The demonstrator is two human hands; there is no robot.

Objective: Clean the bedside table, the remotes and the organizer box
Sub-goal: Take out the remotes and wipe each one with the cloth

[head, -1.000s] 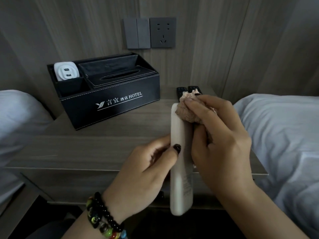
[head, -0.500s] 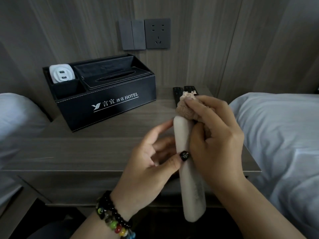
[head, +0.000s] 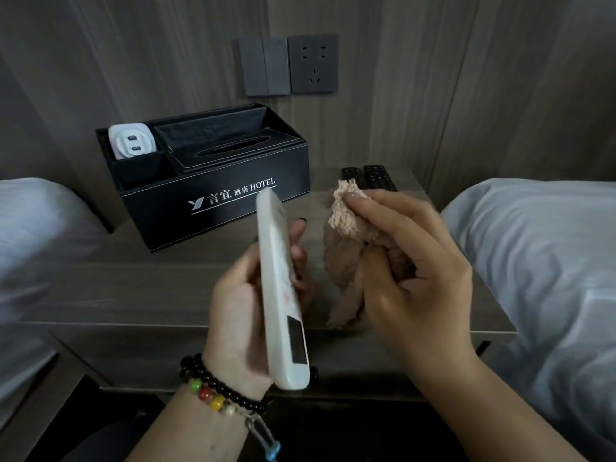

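Two hands are up in front of you, above the near edge of the bedside table (head: pixel 133 295). Your left hand (head: pixel 240 315), with a bead bracelet (head: pixel 213 391) at the wrist, holds the white remote (head: pixel 281 295) with its fingers curled behind the body; the remote stands nearly upright, tilted with its top away from you, button face turned toward your right, its dark display window near the lower end. Just beside it, not touching, your right hand (head: pixel 410 271) grips a bunched pinkish-tan cloth (head: pixel 346 241), the thumb and fingers pinching it so folds stick out above and hang below.

Farther back on the tabletop, left of centre, sits the black organizer box (head: pixel 233 208) with white HOTEL lettering on its front. Its left compartment holds a white charger plug (head: pixel 131 143); a tissue slot lies in the middle section. To the right, behind the cloth, two black remotes (head: pixel 370 176) lie side by side near the wall. White bedding (head: pixel 540 255) flanks the table on both sides. On the wood-panelled wall beyond are a grey switch (head: pixel 265 66) and a socket (head: pixel 313 63).
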